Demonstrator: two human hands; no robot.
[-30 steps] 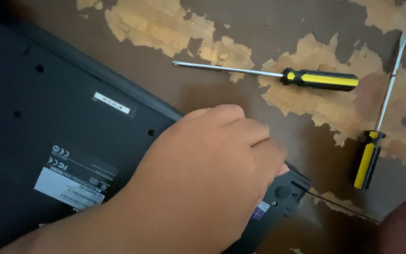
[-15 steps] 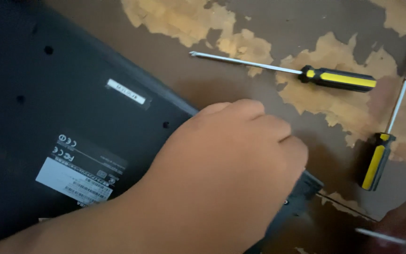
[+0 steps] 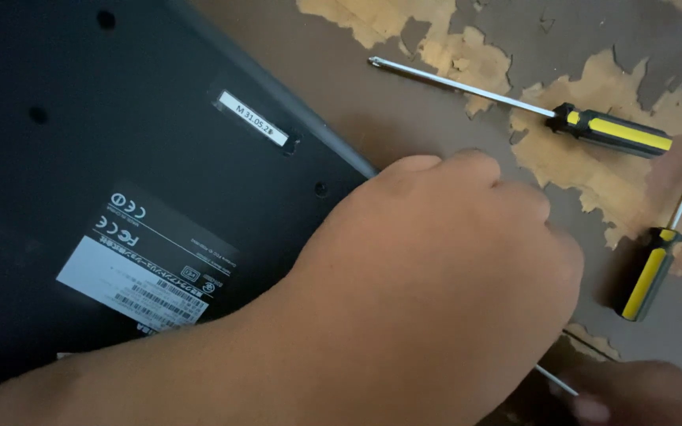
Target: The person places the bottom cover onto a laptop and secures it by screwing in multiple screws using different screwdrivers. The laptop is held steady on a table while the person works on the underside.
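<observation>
The desk (image 3: 436, 118), a dark surface whose coating has flaked away in pale, ragged patches, carries everything shown. A black laptop (image 3: 80, 158) lies bottom-up over the desk's left side, its base panel facing the camera, apparently so that the screw holes are within reach; its near right corner is hidden under the left hand.

The left hand (image 3: 444, 276) reaches in from the lower left edge and rests, curled, on that corner of the laptop. Its fingers are bent and pressed close together, knuckles up; the fingertips are out of sight, so whether they pinch anything cannot be told. The posture reads as steadying the case.

The right hand (image 3: 641, 390) shows only partly at the lower right corner, fingers closed round a thin metal shaft (image 3: 556, 380) that points toward the covered corner.

Two screwdrivers with black-and-yellow handles lie parked toward the desk's right edge, apart from both hands: the long screwdriver (image 3: 609, 132) slanting from upper centre, and the second screwdriver (image 3: 650, 272) standing nearly upright in the frame below it.

Labels on the base panel: a large rectangular sticker (image 3: 140, 280), half black with white marks and half pale grey with a barcode, toward the near edge; a small white strip label (image 3: 254, 118) set in a recess further up.
</observation>
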